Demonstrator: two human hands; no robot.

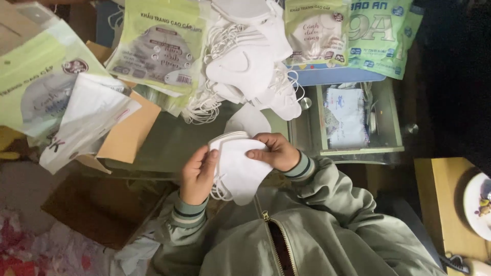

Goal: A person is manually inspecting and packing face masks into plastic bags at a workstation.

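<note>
Tabletop: green packets (159, 48), white masks (240, 168).

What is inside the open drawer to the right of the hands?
The drawer holds a flat clear packet with white contents and a blue print, lying face up. Some small items sit along its right side, too dim to identify. Whatever lies under the packet is hidden.

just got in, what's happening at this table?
A person in a grey-green jacket holds a small stack of white face masks in both hands: the left hand grips its left edge, the right hand its upper right. Just beyond on the table lies a loose pile of white masks with tangled ear loops. Green printed mask packets lie around it, and a folded cardboard sheet sits to the left.
</note>
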